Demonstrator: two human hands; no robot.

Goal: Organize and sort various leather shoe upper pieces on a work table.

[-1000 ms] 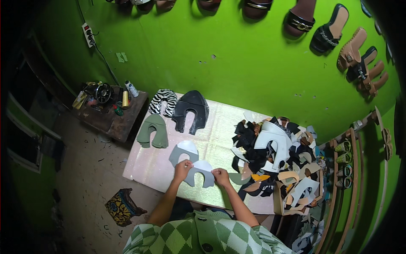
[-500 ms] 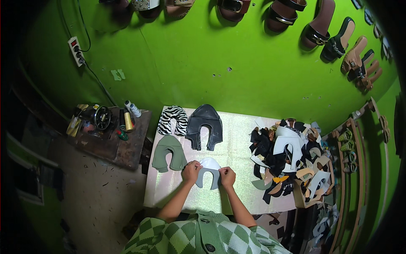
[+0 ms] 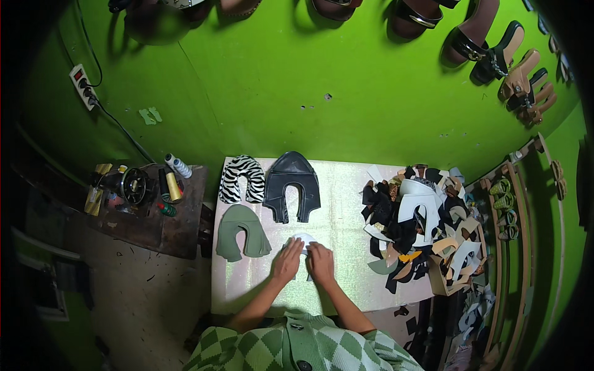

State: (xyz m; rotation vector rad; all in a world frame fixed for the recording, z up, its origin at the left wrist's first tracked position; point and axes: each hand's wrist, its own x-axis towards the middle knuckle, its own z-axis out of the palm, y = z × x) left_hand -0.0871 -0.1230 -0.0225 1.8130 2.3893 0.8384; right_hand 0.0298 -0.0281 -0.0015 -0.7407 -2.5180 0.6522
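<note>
A small U-shaped shoe upper piece (image 3: 305, 237), white at its rounded top and grey on its legs, lies on the table in front of me. Most of it is under my hands. My left hand (image 3: 287, 260) rests flat on its left side, fingers stretched forward. On its right side my right hand (image 3: 322, 263) lies the same way, the fingertips of both close together near the white top. To the left is a stack of olive green upper pieces (image 3: 232, 217). Beyond are zebra-striped pieces (image 3: 234, 168) and a larger stack of black ones (image 3: 292, 167).
A heap of leather offcuts (image 3: 411, 216) covers the pale table's (image 3: 346, 278) right end, beside a cardboard box (image 3: 442, 283). At left, a sewing machine (image 3: 133, 185) and thread spools (image 3: 178, 166) stand on a dark table (image 3: 179, 232). Sandals (image 3: 467, 46) hang on the green wall.
Both hands have moved from pinching the piece's side edges to lying flat over it, closer together. The view has shifted slightly.
</note>
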